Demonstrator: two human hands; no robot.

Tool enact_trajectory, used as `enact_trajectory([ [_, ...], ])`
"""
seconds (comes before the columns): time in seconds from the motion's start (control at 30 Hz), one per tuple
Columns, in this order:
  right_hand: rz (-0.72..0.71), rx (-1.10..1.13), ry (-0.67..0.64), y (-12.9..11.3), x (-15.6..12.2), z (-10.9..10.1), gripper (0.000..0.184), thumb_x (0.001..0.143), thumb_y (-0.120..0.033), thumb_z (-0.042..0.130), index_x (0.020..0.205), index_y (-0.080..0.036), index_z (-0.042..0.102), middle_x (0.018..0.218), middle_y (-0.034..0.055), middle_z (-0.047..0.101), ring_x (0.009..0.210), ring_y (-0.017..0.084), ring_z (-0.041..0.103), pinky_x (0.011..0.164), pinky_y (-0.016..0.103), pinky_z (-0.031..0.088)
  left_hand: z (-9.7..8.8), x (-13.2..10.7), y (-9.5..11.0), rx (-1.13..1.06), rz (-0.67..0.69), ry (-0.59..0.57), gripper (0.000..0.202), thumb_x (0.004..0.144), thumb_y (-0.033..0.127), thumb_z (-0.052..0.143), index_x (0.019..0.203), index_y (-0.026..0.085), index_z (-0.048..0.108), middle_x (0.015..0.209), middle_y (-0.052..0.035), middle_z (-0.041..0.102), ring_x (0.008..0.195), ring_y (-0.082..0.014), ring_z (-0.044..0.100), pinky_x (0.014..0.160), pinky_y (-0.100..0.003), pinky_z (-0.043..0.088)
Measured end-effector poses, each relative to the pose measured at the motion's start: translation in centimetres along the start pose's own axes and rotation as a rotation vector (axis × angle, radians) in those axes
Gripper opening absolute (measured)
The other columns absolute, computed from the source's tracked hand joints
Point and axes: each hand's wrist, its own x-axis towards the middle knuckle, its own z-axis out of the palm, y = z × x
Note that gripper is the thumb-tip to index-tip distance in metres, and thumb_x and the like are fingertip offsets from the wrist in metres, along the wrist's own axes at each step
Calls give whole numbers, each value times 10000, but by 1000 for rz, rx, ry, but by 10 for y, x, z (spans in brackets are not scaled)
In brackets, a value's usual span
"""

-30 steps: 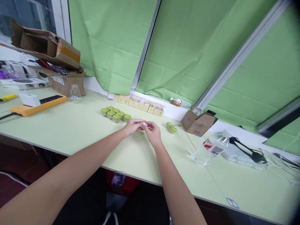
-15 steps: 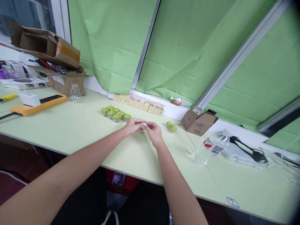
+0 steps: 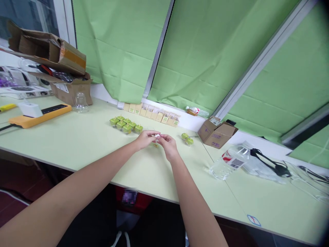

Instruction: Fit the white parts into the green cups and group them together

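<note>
My left hand [image 3: 144, 139] and my right hand [image 3: 168, 145] meet over the middle of the pale green table [image 3: 77, 144]. Both pinch a small white item [image 3: 157, 136] between their fingertips; it is too small to name. A tiny yellow-orange piece [image 3: 155, 145] lies on the table just under the hands. A cluster of several small green pieces [image 3: 125, 124] stands a little beyond my left hand. Two more green pieces [image 3: 187, 138] sit just past my right hand.
A row of small tan boxes [image 3: 151, 115] lines the wall. A small open cardboard box [image 3: 216, 132] and a fallen clear bottle [image 3: 227, 162] lie at right, with black cables [image 3: 272, 164]. At left: an orange power strip [image 3: 39, 115], a glass dome [image 3: 80, 102], stacked cartons [image 3: 48, 55].
Both hands stay together on the small white item with only slight finger movement. The view has shifted a little.
</note>
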Motion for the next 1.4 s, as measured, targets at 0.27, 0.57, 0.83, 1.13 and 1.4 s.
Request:
enact_trajectory([
  [0.27,84,9,-53,-5,-3,0,357,602,-376,857,787,-160,641,779,21,689,762,161,703,834,333,595,-1,1,0,150,44,0,296,743,291,637,959,148,781,915,-84,754,773,-187,655,724,-306,526],
  [0.57,108,48,-43,-10,-6,1,312,610,-349,843,748,-163,635,804,26,690,812,156,694,891,333,584,-1,-2,-2,251,117,-3,338,829,305,552,1107,184,701,1016,-50,710,894,-183,635,799,-282,496],
  [0.83,96,78,-42,-12,-6,2,333,591,-339,855,742,-172,610,815,26,697,842,163,695,902,348,581,1,1,-2,201,83,-14,330,835,304,536,1066,171,731,1102,-73,713,1007,-214,632,938,-326,474],
  [1.13,65,-26,-9,-10,-7,4,349,598,-382,847,718,-168,599,723,7,663,737,147,679,837,351,601,-3,-2,-2,318,138,-45,351,862,295,497,1108,198,728,1197,-64,694,1163,-239,595,1036,-344,423],
  [1.4,73,-35,-11,-10,-7,2,365,601,-410,852,719,-163,611,725,25,687,728,161,695,829,351,607,-3,-5,2,402,174,-70,381,921,324,442,1176,187,690,1231,-71,678,1183,-232,588,1052,-338,418],
])
